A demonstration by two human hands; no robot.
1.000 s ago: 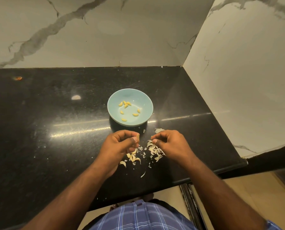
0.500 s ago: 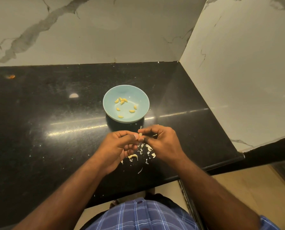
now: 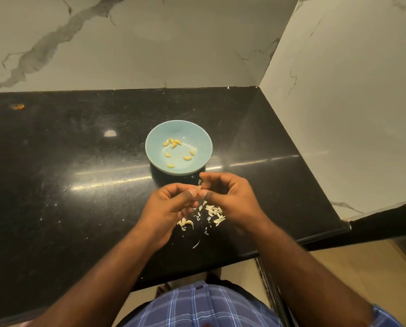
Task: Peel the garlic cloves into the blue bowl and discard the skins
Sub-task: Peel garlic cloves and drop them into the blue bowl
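A light blue bowl stands on the black counter and holds several peeled yellow garlic cloves. Just in front of it, my left hand pinches a small garlic clove between thumb and fingers. My right hand meets it from the right, its fingertips curled onto the same clove. A scatter of pale garlic skins lies on the counter beneath and between both hands.
Marble walls close the counter at the back and on the right. The counter's front edge runs close below my hands. A small orange speck lies far left.
My hands, apart over the skins a second ago, have come together and lifted slightly toward the bowl, both now working on one clove.
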